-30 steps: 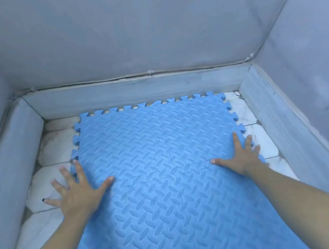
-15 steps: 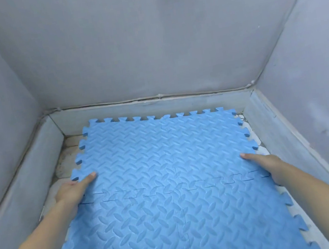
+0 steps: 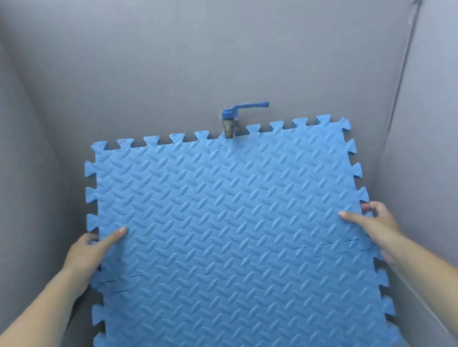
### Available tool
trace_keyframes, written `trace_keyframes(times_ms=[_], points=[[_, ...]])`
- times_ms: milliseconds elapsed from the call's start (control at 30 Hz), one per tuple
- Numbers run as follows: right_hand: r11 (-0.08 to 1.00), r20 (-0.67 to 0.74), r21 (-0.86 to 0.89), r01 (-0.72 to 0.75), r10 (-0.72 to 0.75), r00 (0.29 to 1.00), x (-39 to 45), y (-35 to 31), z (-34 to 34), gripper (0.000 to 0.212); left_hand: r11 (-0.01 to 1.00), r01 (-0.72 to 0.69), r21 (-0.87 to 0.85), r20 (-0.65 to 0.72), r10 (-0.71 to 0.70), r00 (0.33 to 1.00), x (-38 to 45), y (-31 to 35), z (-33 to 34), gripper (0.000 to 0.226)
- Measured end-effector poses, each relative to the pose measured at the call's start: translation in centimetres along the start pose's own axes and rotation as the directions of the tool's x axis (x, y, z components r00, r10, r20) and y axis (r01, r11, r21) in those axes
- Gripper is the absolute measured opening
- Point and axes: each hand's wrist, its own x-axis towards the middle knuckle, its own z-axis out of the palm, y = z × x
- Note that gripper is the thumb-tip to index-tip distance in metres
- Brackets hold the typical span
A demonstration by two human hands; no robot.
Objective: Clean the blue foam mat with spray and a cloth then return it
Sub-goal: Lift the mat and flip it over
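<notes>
grey walls [image 3: 201, 42] behind hand-held foam mat [image 3: 229, 218]

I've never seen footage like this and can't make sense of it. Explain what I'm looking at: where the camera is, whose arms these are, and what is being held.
There is no machine here. The camera sits on a person's head and looks forward and down, so the two bare arms coming in from the bottom are that person's own. The left hand and the right hand each have a grip on one side edge of the blue foam mat, thumbs on its patterned face. The mat is made of interlocking tiles with toothed edges. Behind its top edge a tap with a blue lever sticks out of the grey wall.
</notes>
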Motion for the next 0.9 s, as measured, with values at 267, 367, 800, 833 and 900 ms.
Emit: trace_keyframes(times_ms=[267, 367, 800, 833, 900], points=[[0.923, -0.169, -0.384, -0.027, -0.042, 0.985, 0.2, -9.2, 3.9, 0.108, 0.978, 0.080, -0.195, -0.039, -0.090, 0.995, 2.2, 1.2, 2.6, 0.072], [0.762, -0.005, -0.495, 0.418, -0.484, 0.875, -2.2, -17.5, 7.7, 0.088, 0.979, 0.051, -0.198, -0.018, -0.056, 0.998, 2.9, 0.3, 3.3, 0.083], [0.121, 0.328, -0.837, 0.534, -0.670, 0.666, -3.9, -24.0, 17.1, 0.051, 0.929, 0.098, -0.358, 0.111, -0.062, 0.992, 2.2, -1.1, 7.0, 0.049], [0.118, 0.325, -0.840, 0.530, -0.672, 0.665, -4.2, -24.0, 17.0, 0.052, 0.927, 0.098, -0.362, 0.115, -0.060, 0.992, 2.1, -1.0, 7.1, 0.050], [0.119, 0.313, -0.846, 0.519, -0.678, 0.665, -4.3, -23.9, 17.1, 0.053, 0.923, 0.087, -0.375, 0.114, -0.047, 0.992, 2.0, -0.7, 7.3, 0.046]])
